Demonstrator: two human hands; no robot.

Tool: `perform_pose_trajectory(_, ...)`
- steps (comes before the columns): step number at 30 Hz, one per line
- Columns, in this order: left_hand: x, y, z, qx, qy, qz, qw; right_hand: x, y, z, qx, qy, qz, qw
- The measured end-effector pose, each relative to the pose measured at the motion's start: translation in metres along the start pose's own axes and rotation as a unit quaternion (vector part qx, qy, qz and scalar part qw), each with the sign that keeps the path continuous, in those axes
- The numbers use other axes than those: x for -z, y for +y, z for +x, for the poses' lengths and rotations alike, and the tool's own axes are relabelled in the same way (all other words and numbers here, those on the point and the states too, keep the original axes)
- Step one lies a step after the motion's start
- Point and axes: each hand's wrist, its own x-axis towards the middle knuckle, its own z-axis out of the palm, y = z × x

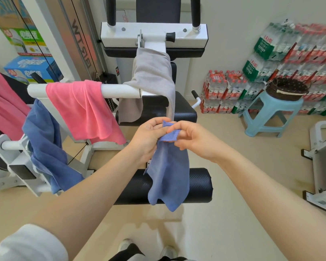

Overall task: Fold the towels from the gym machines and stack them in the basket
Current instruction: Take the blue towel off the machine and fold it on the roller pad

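Note:
A small blue towel (pixel 168 178) hangs in front of me, its top edge bunched between both hands. My left hand (pixel 149 136) grips that edge from the left, and my right hand (pixel 194 140) pinches it from the right. A grey towel (pixel 152 78) drapes over the white machine frame straight ahead. A pink towel (pixel 83 112) hangs over the white bar (pixel 120 90) to the left, a darker blue towel (pixel 45 146) hangs lower left, and another pink towel (pixel 2 102) lies at the far left. The dark woven basket (pixel 286 89) stands on a light blue stool (pixel 271 113) at the right.
A black padded roller (pixel 199 185) and black seat pad (pixel 184 112) lie just beyond my hands. Packs of bottled water (pixel 299 53) are stacked along the right wall. Another white machine frame (pixel 324 162) stands at the far right. Beige floor lies between me and the stool.

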Motion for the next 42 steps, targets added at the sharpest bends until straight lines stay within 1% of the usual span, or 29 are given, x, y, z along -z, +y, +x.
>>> perform_pose_trajectory(2,0.001,-0.003,-0.001,-0.003,-0.005,0.045,0.999,-0.003,0.0,0.004,0.021,0.059,-0.077,0.995)
perform_pose_trajectory(4,0.0,-0.005,-0.002,-0.004,-0.007,0.079,0.997,-0.004,-0.001,0.007,0.036,0.096,-0.097,0.99)
perform_pose_trajectory(6,0.0,-0.008,-0.001,0.0,-0.007,0.079,0.997,-0.003,-0.002,0.009,0.031,0.131,-0.151,0.979)
perform_pose_trajectory(8,-0.001,-0.01,-0.001,0.002,-0.007,0.075,0.997,-0.004,0.0,0.011,0.013,0.184,-0.199,0.963)
perform_pose_trajectory(11,-0.004,-0.011,-0.005,0.0,-0.01,0.031,0.999,-0.006,0.003,0.012,-0.005,0.248,-0.18,0.952)
perform_pose_trajectory(13,-0.007,-0.01,-0.008,-0.001,-0.021,0.001,1.0,-0.006,0.005,0.013,-0.014,0.27,-0.166,0.948)
perform_pose_trajectory(14,-0.007,-0.009,-0.01,-0.008,-0.025,0.008,1.0,-0.005,0.006,0.013,-0.015,0.277,-0.165,0.946)
perform_pose_trajectory(17,-0.004,0.001,-0.017,-0.087,-0.042,0.123,0.988,-0.005,0.006,0.012,0.009,0.292,-0.195,0.936)
perform_pose_trajectory(19,-0.003,0.014,-0.02,-0.136,-0.065,0.195,0.969,-0.006,0.007,0.012,0.027,0.273,-0.188,0.943)
perform_pose_trajectory(20,-0.001,0.02,-0.019,-0.159,-0.071,0.239,0.955,-0.006,0.006,0.012,0.027,0.244,-0.144,0.959)
perform_pose_trajectory(22,0.0,0.032,-0.018,-0.194,-0.065,0.294,0.934,-0.008,0.004,0.01,0.009,0.144,0.012,0.99)
perform_pose_trajectory(23,0.001,0.036,-0.018,-0.204,-0.055,0.285,0.935,-0.008,0.004,0.008,-0.011,0.09,0.076,0.993)
perform_pose_trajectory(24,0.003,0.039,-0.018,-0.21,-0.04,0.257,0.942,-0.007,0.005,0.006,-0.033,0.042,0.109,0.993)
perform_pose_trajectory(25,0.006,0.042,-0.017,-0.211,-0.019,0.225,0.951,-0.005,0.009,0.004,-0.055,0.002,0.115,0.992)
perform_pose_trajectory(27,0.016,0.049,-0.013,-0.213,0.042,0.174,0.961,0.0,0.016,0.001,-0.103,-0.061,0.084,0.989)
perform_pose_trajectory(30,0.042,0.062,0.0,-0.211,0.143,0.128,0.958,0.006,0.027,-0.007,-0.186,-0.15,0.017,0.971)
perform_pose_trajectory(32,0.055,0.065,0.006,-0.185,0.154,0.072,0.968,0.011,0.034,-0.014,-0.225,-0.186,-0.005,0.957)
perform_pose_trajectory(34,0.065,0.061,0.009,-0.158,0.142,0.082,0.974,0.015,0.043,-0.012,-0.253,-0.171,-0.046,0.951)
perform_pose_trajectory(36,0.075,0.051,0.014,-0.143,0.151,0.109,0.972,0.021,0.051,-0.004,-0.244,-0.105,-0.148,0.953)
perform_pose_trajectory(37,0.078,0.048,0.017,-0.14,0.166,0.113,0.97,0.024,0.054,0.0,-0.219,-0.061,-0.214,0.95)
perform_pose_trajectory(39,0.085,0.043,0.02,-0.136,0.206,0.112,0.963,0.029,0.053,0.005,-0.15,0.041,-0.325,0.933)
perform_pose_trajectory(40,0.088,0.041,0.021,-0.136,0.225,0.116,0.958,0.03,0.054,0.005,-0.12,0.071,-0.362,0.922)
perform_pose_trajectory(41,0.092,0.039,0.022,-0.137,0.24,0.129,0.953,0.031,0.054,0.003,-0.095,0.082,-0.388,0.913)
perform_pose_trajectory(42,0.096,0.037,0.022,-0.138,0.25,0.143,0.948,0.031,0.051,-0.001,-0.075,0.072,-0.415,0.904)
